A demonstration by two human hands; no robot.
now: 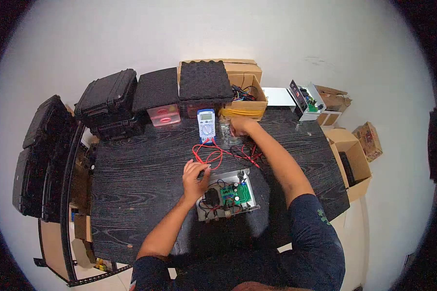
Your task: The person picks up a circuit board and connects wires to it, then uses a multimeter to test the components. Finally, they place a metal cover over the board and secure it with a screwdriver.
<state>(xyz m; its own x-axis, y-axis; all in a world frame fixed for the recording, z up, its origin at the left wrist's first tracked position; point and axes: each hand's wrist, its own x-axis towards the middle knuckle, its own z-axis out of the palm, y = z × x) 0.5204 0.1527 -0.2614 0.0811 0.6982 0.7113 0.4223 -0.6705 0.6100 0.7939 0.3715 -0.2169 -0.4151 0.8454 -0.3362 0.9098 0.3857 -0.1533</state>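
Observation:
My left hand (pixel 196 179) is over the upper left corner of an open metal chassis (pixel 228 194), its fingers bent near the red leads; whether it grips anything is unclear. Inside the chassis are a green circuit board (pixel 238 193), a round black part and wires. My right hand (pixel 242 126) reaches to a small clear bag (pixel 226 130) in front of the cardboard box, fingers curled down and their tips hidden. Between the hands, a blue and white multimeter (pixel 207 127) lies face up, with red leads (pixel 213 157) looping from its lower end.
An open cardboard box (pixel 249 105) of cables stands at the back. Left of it are foam-topped red containers (pixel 165 115) and black hard cases (pixel 109 99). A white-cased circuit unit (pixel 308 101) sits back right; another open carton (pixel 350 162) is beside the table's right edge.

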